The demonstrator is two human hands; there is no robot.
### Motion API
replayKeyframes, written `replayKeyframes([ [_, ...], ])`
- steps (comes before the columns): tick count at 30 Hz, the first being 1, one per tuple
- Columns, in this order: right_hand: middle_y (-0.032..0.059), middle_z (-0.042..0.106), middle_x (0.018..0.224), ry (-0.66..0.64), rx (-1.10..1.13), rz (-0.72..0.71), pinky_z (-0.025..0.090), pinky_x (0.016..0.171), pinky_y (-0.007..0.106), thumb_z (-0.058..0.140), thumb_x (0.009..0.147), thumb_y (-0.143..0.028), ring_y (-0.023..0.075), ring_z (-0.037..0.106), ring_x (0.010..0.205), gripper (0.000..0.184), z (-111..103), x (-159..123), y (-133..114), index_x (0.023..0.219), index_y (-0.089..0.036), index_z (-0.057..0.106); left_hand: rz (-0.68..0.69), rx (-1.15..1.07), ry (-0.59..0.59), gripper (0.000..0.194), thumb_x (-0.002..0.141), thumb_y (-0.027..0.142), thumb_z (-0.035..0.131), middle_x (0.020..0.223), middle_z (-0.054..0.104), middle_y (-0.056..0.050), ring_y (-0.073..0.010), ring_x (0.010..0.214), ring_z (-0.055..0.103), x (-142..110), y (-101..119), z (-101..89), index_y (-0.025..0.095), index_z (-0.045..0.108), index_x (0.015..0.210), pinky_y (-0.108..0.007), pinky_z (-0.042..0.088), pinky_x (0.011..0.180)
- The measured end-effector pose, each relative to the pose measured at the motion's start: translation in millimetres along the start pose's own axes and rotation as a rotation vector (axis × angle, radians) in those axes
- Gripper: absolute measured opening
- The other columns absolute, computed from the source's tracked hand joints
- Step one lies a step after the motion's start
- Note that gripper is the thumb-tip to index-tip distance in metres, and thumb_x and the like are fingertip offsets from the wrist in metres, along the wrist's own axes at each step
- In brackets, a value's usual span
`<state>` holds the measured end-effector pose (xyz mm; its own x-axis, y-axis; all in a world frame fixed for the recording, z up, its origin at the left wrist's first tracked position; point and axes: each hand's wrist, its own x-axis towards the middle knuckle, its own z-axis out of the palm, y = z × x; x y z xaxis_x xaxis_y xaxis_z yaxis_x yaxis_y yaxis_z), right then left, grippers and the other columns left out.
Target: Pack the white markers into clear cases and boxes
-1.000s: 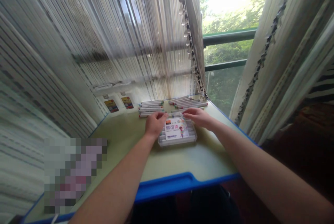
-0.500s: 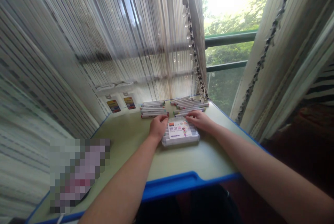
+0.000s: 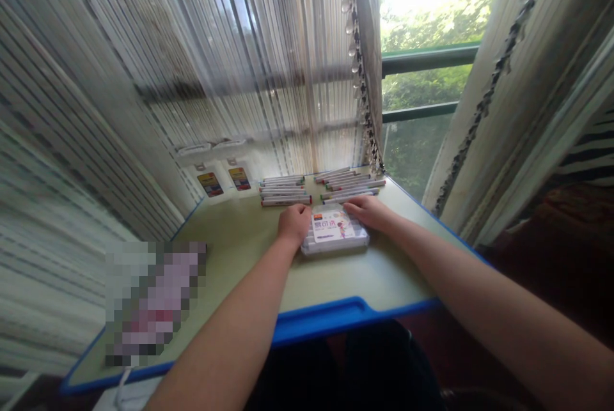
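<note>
Left hand: the left hand (image 3: 293,225) is at the far left corner of the marker case, fingers curled inward and narrow; whether they grip it or only rest against it, I cannot tell.
Right hand: the right hand (image 3: 368,211) is at the far right corner of the same case, fingers bent toward the left hand; a firm grip cannot be confirmed.
Marker case: the clear marker case (image 3: 336,231) lies flat between the two hands, its front edge nearer the person than either hand.
Label: a white label (image 3: 330,222) with printed characters and a small figure covers much of the case top.
Left markers: a row of white markers (image 3: 284,192) lies just beyond the left hand.
Right markers: a looser group of markers (image 3: 350,184) lies beyond the right hand, some at a slant.
Hanging packs: two clear packs with coloured cards (image 3: 210,184) are well beyond and left of the left hand.
Table: the pale table (image 3: 316,280) extends below both hands; its blue tray edge (image 3: 326,320) is on the person's side of them.
Pixelated item: a blurred-out item (image 3: 160,309) lies left of the left forearm, details unreadable.
</note>
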<state>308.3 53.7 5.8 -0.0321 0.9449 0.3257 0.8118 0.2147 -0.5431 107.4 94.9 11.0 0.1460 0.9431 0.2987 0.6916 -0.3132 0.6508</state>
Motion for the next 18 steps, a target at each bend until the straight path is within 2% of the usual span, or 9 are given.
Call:
replayKeyframes([
  [3, 0.0034, 0.067, 0.067, 0.035, 0.068, 0.052, 0.037, 0.057, 0.026, 0.048, 0.081, -0.031, 0.016, 0.054, 0.063, 0.028, 1.7, -1.4, -2.7, 0.073, -0.017, 0.072, 0.001, -0.035, 0.037, 0.022, 0.075, 0.029, 0.053, 0.072, 0.07, -0.009, -0.0208, 0.069, 0.061, -1.2, 2.0, 0.6, 0.02, 0.07, 0.063, -0.028, 0.039, 0.065],
  [7, 0.0008, 0.06, 0.058, 0.085, 0.321, 0.142, 0.034, 0.05, 0.024, 0.05, 0.078, -0.04, 0.0125, 0.047, 0.053, 0.032, 6.1, -3.6, -5.3, 0.073, -0.015, 0.069, -0.023, -0.07, 0.108, 0.02, 0.074, 0.029, 0.055, 0.07, 0.069, -0.009, -0.0209, 0.07, 0.06, -3.5, 6.9, -1.0, 0.019, 0.068, 0.062, -0.029, 0.04, 0.067],
  [11, -0.0002, 0.058, 0.056, 0.081, 0.526, 0.257, 0.031, 0.045, 0.023, 0.057, 0.072, -0.045, 0.0097, 0.043, 0.048, 0.034, 10.4, -5.1, -7.0, 0.075, -0.013, 0.068, -0.047, -0.067, 0.129, 0.021, 0.074, 0.028, 0.054, 0.07, 0.068, -0.009, -0.0208, 0.069, 0.06, -5.4, 10.1, -1.7, 0.017, 0.066, 0.062, -0.029, 0.04, 0.066],
  [15, 0.001, 0.062, 0.061, 0.09, 0.646, 0.333, 0.034, 0.044, 0.022, 0.062, 0.07, -0.042, 0.0098, 0.047, 0.049, 0.031, 12.1, -4.9, -9.2, 0.077, -0.013, 0.068, -0.109, -0.135, 0.15, 0.018, 0.072, 0.028, 0.056, 0.066, 0.067, -0.008, -0.0197, 0.065, 0.059, -4.9, 8.9, -0.1, 0.016, 0.063, 0.06, -0.029, 0.04, 0.064],
  [18, 0.0033, 0.066, 0.066, 0.094, 0.786, 0.373, 0.042, 0.047, 0.024, 0.062, 0.073, -0.038, 0.0128, 0.055, 0.055, 0.025, 12.1, -4.2, -12.6, 0.079, -0.014, 0.068, -0.171, -0.258, 0.192, 0.016, 0.068, 0.03, 0.06, 0.065, 0.065, -0.006, -0.0187, 0.064, 0.058, -2.8, 7.1, 1.6, 0.016, 0.062, 0.06, -0.029, 0.042, 0.063],
])
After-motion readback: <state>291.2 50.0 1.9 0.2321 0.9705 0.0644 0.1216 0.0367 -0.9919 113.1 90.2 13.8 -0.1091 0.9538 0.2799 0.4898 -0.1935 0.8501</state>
